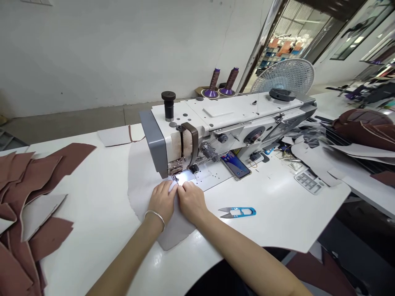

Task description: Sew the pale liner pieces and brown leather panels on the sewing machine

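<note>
1. One head-worn camera looks forward and down, from above and behind the left hand [162, 200] and right hand [193, 201], which show toward seven o'clock of centre.
2. It is near the sewing machine [228, 119], which spans mid-view.
3. Its wide view reaches the wall [95, 53] at ten o'clock and the fan [288, 76] at two.
4. The view tilts: the post [259, 41] leans toward one o'clock.

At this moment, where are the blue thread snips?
In the head view, the blue thread snips lie on the white tabletop, right of the right hand and nearer the wearer than the smartphone.
</note>
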Tool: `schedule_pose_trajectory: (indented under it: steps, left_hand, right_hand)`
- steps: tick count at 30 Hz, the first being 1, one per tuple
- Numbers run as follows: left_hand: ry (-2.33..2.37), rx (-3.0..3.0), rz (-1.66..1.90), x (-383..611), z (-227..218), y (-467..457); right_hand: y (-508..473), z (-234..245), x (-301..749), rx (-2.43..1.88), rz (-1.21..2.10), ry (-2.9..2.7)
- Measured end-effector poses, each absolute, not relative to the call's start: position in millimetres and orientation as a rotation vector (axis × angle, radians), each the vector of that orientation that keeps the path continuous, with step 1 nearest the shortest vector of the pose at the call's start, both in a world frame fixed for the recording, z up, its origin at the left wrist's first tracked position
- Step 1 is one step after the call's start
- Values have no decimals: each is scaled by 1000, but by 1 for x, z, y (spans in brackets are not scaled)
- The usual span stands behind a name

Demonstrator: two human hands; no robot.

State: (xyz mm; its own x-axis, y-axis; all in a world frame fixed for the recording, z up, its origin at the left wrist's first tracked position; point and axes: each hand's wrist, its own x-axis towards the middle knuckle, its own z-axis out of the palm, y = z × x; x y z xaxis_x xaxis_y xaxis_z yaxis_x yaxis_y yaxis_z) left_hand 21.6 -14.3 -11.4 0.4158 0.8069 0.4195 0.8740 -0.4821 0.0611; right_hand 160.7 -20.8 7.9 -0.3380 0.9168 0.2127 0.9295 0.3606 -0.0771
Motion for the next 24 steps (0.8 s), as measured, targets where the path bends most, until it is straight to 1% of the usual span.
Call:
schedule_pose_trajectory:
  steps: [9, 24]
  left_hand:
    - [-1513, -2523, -656, 15, -14, -5]
    - [-1525, -2501, -569, 11, -15, 0]
  right_hand:
    - [-15, 6, 155, -1643, -45, -2465]
    - [-8, 6, 149, -1676, -53, -2484]
